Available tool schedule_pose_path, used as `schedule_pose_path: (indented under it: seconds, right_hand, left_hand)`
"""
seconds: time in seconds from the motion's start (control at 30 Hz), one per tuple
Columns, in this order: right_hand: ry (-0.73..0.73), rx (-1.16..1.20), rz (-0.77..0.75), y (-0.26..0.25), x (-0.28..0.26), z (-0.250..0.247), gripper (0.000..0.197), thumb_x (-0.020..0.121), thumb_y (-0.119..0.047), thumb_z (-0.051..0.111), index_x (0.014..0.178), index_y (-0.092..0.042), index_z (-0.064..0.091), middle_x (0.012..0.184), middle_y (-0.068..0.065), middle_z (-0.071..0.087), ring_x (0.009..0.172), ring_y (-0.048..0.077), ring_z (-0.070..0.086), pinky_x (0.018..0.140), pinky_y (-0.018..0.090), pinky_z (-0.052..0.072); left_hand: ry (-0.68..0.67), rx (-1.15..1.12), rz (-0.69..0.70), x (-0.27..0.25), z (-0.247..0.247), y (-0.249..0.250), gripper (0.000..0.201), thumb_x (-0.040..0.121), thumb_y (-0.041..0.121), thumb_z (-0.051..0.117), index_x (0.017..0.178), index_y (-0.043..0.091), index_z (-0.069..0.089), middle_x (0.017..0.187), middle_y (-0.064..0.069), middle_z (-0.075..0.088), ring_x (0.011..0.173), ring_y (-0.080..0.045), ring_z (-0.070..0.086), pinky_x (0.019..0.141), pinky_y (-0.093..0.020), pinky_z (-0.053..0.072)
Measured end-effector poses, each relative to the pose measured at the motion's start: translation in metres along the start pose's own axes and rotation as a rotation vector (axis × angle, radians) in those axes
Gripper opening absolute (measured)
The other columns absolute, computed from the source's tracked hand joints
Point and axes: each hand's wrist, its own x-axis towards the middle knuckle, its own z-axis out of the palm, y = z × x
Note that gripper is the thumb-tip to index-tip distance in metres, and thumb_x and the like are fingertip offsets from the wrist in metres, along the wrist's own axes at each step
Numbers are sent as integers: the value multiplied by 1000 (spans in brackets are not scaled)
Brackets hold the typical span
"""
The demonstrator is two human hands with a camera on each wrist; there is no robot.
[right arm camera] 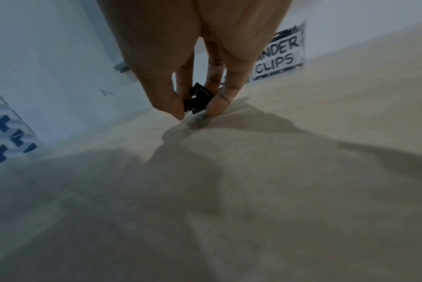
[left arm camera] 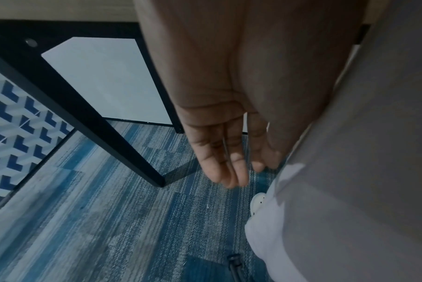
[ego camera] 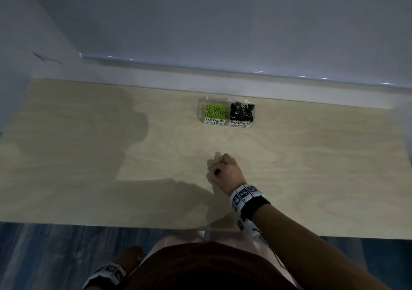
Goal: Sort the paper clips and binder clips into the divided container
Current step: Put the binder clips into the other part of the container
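Head view: a pale wooden bench [ego camera: 89, 156] is being looked down on, with a clear divided container [ego camera: 226, 112] sitting near its far edge.
Labels: "PAPER CLIPS" is being shown on the left compartment's white tag [ego camera: 214, 121] and "BINDER CLIPS" on the right one [ego camera: 240, 124]; in the right wrist view only "NDER CLIPS" can be read.
Contents: green paper clips [ego camera: 216, 110] are being held in the left compartment, black binder clips [ego camera: 242, 110] in the right.
Right hand [ego camera: 225, 171]: a black binder clip [right arm camera: 197, 98] is being pinched between thumb and fingers [right arm camera: 217, 104] just above the bench, well short of the container.
Left hand [left arm camera: 229, 133]: it is being hung beside the leg below the bench edge, fingers relaxed, nearly straight, nothing held.
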Motion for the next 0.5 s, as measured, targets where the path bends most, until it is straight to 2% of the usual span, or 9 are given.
schedule_pose_path:
  seconds: [0.07,0.1,0.23,0.33,0.43,0.5]
  right_hand:
    - [58,27,-40,5,3,-18,7,71,-12,65,72,-9,71,88,13,55,73,33,55,65,41,53]
    - [96,46,-58,6,6,-29,4,70,-9,67,72,-8,70,87,12,54,72,32,54,65,40,53]
    - [292,95,-33,11,42,-85,7,73,-8,71,80,-8,70,89,7,55,75,22,57,71,33,55]
    - [387,61,14,21,83,-116,10,75,-12,72,84,-7,69,94,10,57,81,24,58,74,34,56]
    - [376,8,56,29,114,-125,14,77,-11,70,90,-4,70,96,14,57,84,29,56,77,39,54]
    - [296,-55,37,33,123,-121,17,80,-9,67,96,-3,70,98,17,57,89,33,55,80,41,52]
  left_hand:
    - [33,-29,3,2,-3,8,31,99,28,36,118,12,56,137,-7,49,124,-14,48,96,-16,37]
    - [62,-70,10,6,-3,9,35,99,29,37,122,9,54,137,-7,49,124,-14,48,96,-16,37]
    - [113,-109,7,9,-9,11,37,99,31,38,126,9,50,136,-6,50,124,-15,48,97,-16,36]
    - [110,-58,-31,17,-9,12,45,101,28,32,139,4,35,148,-9,35,135,-16,35,106,-18,27]
    - [67,32,-20,20,-13,20,47,103,22,27,146,6,17,155,-8,20,141,-17,26,110,-21,21]
    - [63,33,-1,21,-16,24,46,103,18,26,145,3,20,153,-10,24,139,-17,30,109,-21,24]
